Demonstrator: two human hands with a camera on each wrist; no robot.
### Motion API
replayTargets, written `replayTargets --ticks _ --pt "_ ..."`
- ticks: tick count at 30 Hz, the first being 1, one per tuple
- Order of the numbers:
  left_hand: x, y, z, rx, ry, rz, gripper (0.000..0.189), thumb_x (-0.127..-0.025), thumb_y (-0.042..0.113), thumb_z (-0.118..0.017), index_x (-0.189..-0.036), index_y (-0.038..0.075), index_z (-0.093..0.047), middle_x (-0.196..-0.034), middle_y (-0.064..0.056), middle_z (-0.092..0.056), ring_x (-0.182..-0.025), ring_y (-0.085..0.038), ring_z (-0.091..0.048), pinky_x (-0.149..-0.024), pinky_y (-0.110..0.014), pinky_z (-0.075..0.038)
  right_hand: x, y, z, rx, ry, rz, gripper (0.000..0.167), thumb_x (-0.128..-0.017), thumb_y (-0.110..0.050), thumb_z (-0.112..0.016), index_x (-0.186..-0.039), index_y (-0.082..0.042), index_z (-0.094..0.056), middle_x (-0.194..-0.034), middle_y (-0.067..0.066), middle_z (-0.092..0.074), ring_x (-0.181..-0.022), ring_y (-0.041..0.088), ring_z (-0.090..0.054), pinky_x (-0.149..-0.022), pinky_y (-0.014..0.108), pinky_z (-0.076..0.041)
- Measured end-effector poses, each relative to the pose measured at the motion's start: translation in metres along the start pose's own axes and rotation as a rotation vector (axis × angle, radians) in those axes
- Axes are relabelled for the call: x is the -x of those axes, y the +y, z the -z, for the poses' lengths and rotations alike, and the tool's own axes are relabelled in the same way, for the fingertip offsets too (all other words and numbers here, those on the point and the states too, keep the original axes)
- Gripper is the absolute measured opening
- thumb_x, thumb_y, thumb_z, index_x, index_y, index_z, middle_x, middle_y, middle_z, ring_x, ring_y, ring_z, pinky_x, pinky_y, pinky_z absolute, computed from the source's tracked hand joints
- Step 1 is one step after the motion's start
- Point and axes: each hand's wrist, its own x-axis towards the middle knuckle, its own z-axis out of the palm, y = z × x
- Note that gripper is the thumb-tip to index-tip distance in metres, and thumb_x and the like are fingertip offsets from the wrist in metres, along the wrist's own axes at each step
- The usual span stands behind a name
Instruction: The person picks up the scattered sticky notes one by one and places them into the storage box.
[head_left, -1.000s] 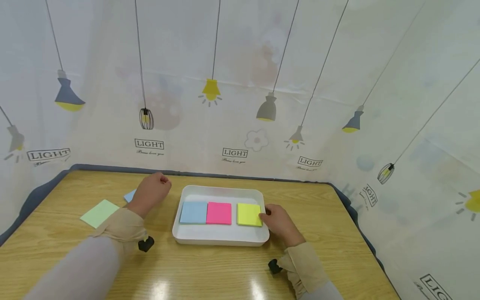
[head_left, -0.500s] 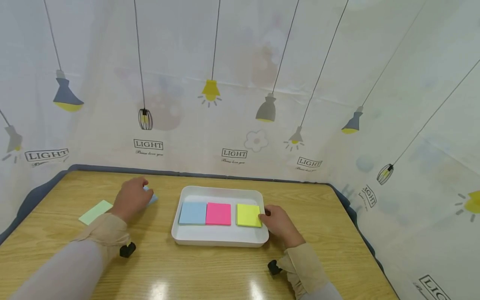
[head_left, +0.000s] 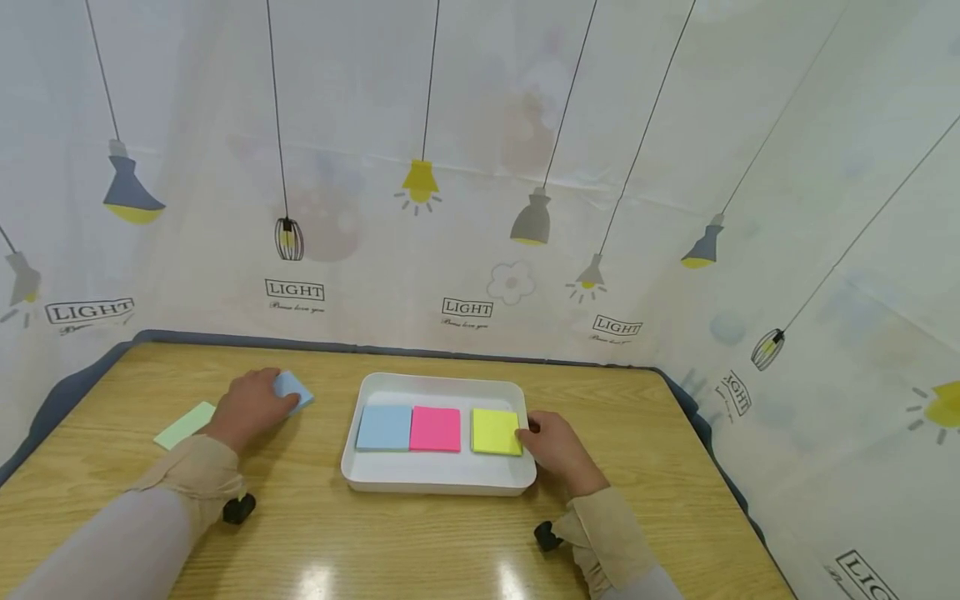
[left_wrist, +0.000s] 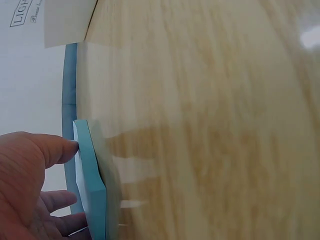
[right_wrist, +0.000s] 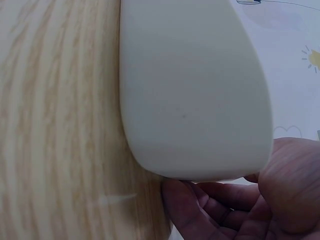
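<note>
On the left of the table, my left hand reaches over a light-blue sticky note pad. Its thumb presses one edge of this pad, and the other fingers curl at the opposite side. A white tray stands in the middle, bearing a blue sticky note pad, a pink pad and a yellow pad. My right hand grips the tray's right wall, thumb over the rim by the yellow pad. In the right wrist view the tray's white wall hides part of that hand.
A light-green sticky note pad lies left of my left hand, partly covered by it. Behind the table hangs a cloth printed with lamps. A dark-blue edging runs along the table's back and sides.
My left hand has moved left and down, from beyond the loose blue pad onto it. It now covers part of the green pad. The right hand stays on the tray.
</note>
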Motion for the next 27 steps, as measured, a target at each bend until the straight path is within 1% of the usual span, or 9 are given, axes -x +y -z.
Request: replayTargets --ticks 4,8,12,15,18,22,27 --pt "-0.001 -0.004 -0.001 -0.004 -0.011 0.000 0.075 -0.095 0.039 -0.057 -0.143 -0.016 -0.040 -0.137 -0.041 -0.048 -0.119 -0.057 -0.051 -0.095 -0.065 -0.047 -0.002 0.002 0.000 0.005 -0.003 0.005 0.025 -0.098 -0.021 -0.060 -0.115 -0.005 -0.070 -0.103 0.005 -0.068 -0.088 0.019 -0.056 -0.078 0.035 -0.049" --pt "-0.003 -0.007 0.001 -0.006 -0.050 -0.009 0.080 -0.095 0.043 -0.061 -0.143 -0.017 -0.038 -0.137 -0.041 -0.048 -0.120 -0.057 -0.051 -0.096 -0.064 -0.047 -0.002 0.002 0.000 0.003 -0.004 0.005 0.025 -0.099 -0.020 -0.060 -0.117 -0.005 -0.069 -0.104 0.005 -0.068 -0.089 0.020 -0.056 -0.078 0.035 -0.048" --pt "-0.005 -0.006 0.005 -0.031 -0.079 -0.035 0.085 -0.092 0.042 -0.067 -0.141 -0.020 -0.038 -0.134 -0.043 -0.049 -0.117 -0.057 -0.053 -0.096 -0.063 -0.048 -0.001 0.002 0.001 0.004 -0.004 0.009 0.025 -0.099 -0.020 -0.060 -0.116 -0.005 -0.069 -0.102 0.005 -0.067 -0.088 0.020 -0.056 -0.077 0.035 -0.048" --pt "-0.005 -0.004 0.008 -0.044 -0.089 -0.041 0.086 -0.089 0.042 -0.071 -0.140 -0.021 -0.039 -0.132 -0.043 -0.051 -0.115 -0.056 -0.055 -0.095 -0.062 -0.049 -0.001 0.003 0.001 0.002 -0.005 0.012 0.022 -0.099 -0.020 -0.060 -0.112 -0.005 -0.069 -0.098 0.005 -0.066 -0.085 0.019 -0.055 -0.074 0.033 -0.047" --pt "-0.005 -0.003 0.010 -0.042 -0.107 -0.019 0.088 -0.087 0.043 -0.074 -0.137 -0.021 -0.041 -0.127 -0.042 -0.054 -0.111 -0.054 -0.057 -0.092 -0.060 -0.051 0.000 0.003 0.001 -0.001 -0.005 0.013 0.021 -0.098 -0.020 -0.060 -0.110 -0.005 -0.069 -0.096 0.005 -0.065 -0.084 0.019 -0.055 -0.072 0.032 -0.046" --pt "-0.007 -0.001 0.010 -0.039 -0.134 0.014 0.089 -0.084 0.046 -0.077 -0.132 -0.022 -0.045 -0.120 -0.041 -0.057 -0.105 -0.050 -0.058 -0.089 -0.059 -0.051 -0.001 0.003 0.001 0.003 -0.003 0.016 0.020 -0.098 -0.020 -0.061 -0.110 -0.005 -0.069 -0.097 0.005 -0.066 -0.084 0.019 -0.055 -0.072 0.032 -0.046" --pt "-0.009 0.000 0.007 -0.028 -0.149 0.041 0.091 -0.081 0.047 -0.079 -0.131 -0.022 -0.046 -0.118 -0.041 -0.053 -0.104 -0.048 -0.054 -0.090 -0.058 -0.051 -0.003 0.005 0.000 0.008 -0.004 0.027 0.021 -0.098 -0.020 -0.061 -0.111 -0.006 -0.070 -0.099 0.005 -0.067 -0.085 0.019 -0.056 -0.073 0.033 -0.047"
